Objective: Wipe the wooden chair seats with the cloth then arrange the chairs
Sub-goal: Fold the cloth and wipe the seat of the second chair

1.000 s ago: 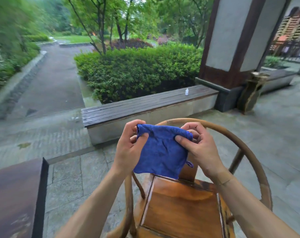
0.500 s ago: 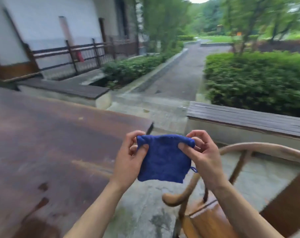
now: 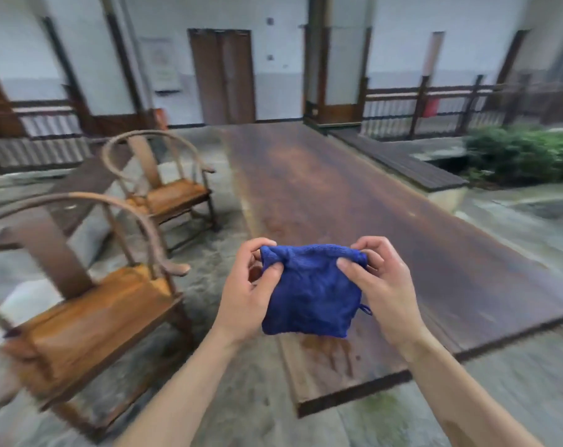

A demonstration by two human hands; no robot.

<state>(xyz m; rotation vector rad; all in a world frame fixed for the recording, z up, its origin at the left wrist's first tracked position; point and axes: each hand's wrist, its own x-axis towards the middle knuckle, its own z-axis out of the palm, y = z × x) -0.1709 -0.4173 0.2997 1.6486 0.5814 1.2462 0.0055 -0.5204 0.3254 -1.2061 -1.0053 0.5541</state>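
Head view: both hands are holding the blue cloth (image 3: 312,295) up at lower centre.
Left hand (image 3: 247,295) and right hand (image 3: 383,285) are pinching its top corners, apparently folding a wiping pad for the chairs (image 3: 89,304) at left.

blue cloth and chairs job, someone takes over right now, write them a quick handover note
Left hand: pinching the top left corner of the blue cloth.
Right hand: pinching the top right corner; the cloth hangs between both hands, above the near end of the long wooden table.
Chairs: near chair and far chair stand left of the table.
Done: cloth in hand; the cloth is on neither seat.
Left: wipe both seats in view, then arrange the chairs.
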